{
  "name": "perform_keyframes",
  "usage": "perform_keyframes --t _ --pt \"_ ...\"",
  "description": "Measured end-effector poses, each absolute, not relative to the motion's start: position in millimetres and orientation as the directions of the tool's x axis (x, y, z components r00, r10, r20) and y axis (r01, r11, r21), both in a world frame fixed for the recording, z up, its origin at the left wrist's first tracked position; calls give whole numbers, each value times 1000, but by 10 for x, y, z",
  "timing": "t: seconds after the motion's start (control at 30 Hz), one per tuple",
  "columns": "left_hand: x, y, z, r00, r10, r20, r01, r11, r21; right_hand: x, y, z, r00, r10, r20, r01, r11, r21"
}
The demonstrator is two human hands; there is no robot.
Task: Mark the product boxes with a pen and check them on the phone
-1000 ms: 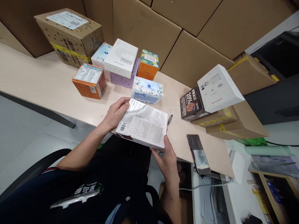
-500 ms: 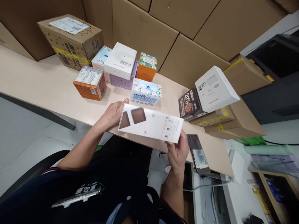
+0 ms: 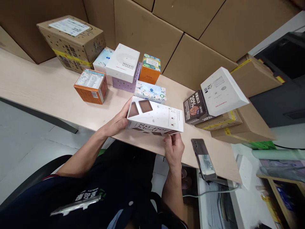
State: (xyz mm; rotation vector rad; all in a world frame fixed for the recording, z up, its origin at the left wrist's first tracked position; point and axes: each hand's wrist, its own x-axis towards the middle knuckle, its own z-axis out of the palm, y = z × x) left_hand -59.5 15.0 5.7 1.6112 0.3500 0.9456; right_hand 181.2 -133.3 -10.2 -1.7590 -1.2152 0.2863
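Observation:
Between my hands is a white box (image 3: 157,116) with brown squares printed on it and "Super Meal" lettering on the side toward me. My left hand (image 3: 119,121) grips its left end, and my right hand (image 3: 174,148) holds its lower right corner from below. The fingers behind and under the box are partly hidden. Just beyond it, a floral tissue pack (image 3: 150,90) lies on the table, partly covered by the held box. An orange box (image 3: 91,86) stands to the left of my left hand.
A white power bank box (image 3: 123,62) rests on a purple box (image 3: 124,84), beside an orange-and-green box (image 3: 150,70). A carton (image 3: 71,44) stands back left. At right, a white box (image 3: 222,92) and a dark box (image 3: 195,106) sit near stacked cartons. A phone (image 3: 203,159) lies nearer me.
The white box has moved slightly away from me and tilted, so its lettered side now shows. My right hand has shifted left and up with it.

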Motion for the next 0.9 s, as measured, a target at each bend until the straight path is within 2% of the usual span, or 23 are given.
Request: perform_keyframes --t 0.13,0.33,0.47,0.7,0.9 --pt "-634 181 83 649 666 369 -167 -348 922 1795 -1345 -72 470 805 362 640 -29 -768" --pt "-626 55 295 640 720 267 -135 -236 962 1762 -1443 34 484 776 404 614 29 -789" --pt "-604 -27 374 596 779 193 -63 -194 979 1749 -1459 49 506 788 350 540 27 -842" --pt "-533 66 206 528 834 160 3 -191 982 1773 -1348 75 510 831 221 484 -66 -873" --pt "-501 190 -117 420 901 111 92 -164 982 2004 -1317 176 416 892 179 561 -97 -822"
